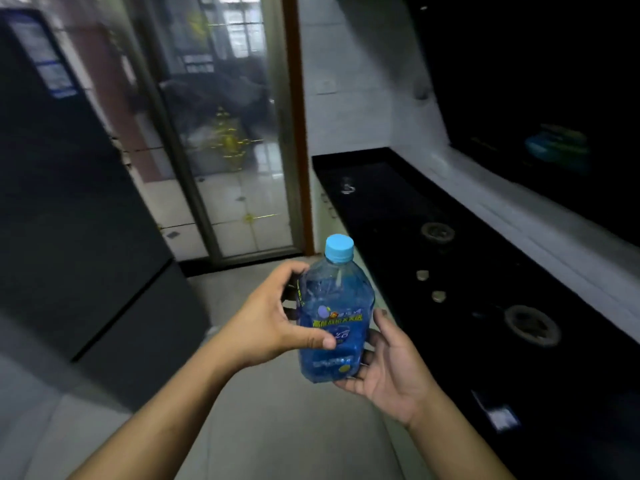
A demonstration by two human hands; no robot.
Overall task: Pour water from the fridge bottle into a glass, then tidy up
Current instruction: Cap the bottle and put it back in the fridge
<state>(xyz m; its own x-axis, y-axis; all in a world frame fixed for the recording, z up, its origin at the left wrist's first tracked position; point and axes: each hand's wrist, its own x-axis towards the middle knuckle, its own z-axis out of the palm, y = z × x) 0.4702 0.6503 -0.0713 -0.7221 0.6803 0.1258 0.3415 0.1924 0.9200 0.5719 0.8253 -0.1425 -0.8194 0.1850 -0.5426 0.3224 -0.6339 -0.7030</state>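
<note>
The two hands hold a plastic water bottle (pixel 334 317) in the air, above the pale floor (pixel 277 427) and just beside the front edge of the desk (pixel 467 358). The left hand (pixel 266 317) is curled around the bottle's left side, with the thumb pressed on the label. The right hand (pixel 391 368) is half open and cups the bottle from below and from the right, with the palm turned up.

The bottle is clear, with a blue label wrapped around its body; a green band with print crosses the label. A light blue cap (pixel 339 248) is screwed on top.

The desk is black and shiny and runs away along the right wall. Two round burners (pixel 531 325) and two small knobs (pixel 430 285) are set into it. Further back a clear glass (pixel 347 186) stands on it. On the left stands a dark fridge (pixel 69 202), and behind it is a glass door (pixel 235 133).

The bottle's long axis is nearly upright, tilted a little, with the cap pointing up and away from the person.
</note>
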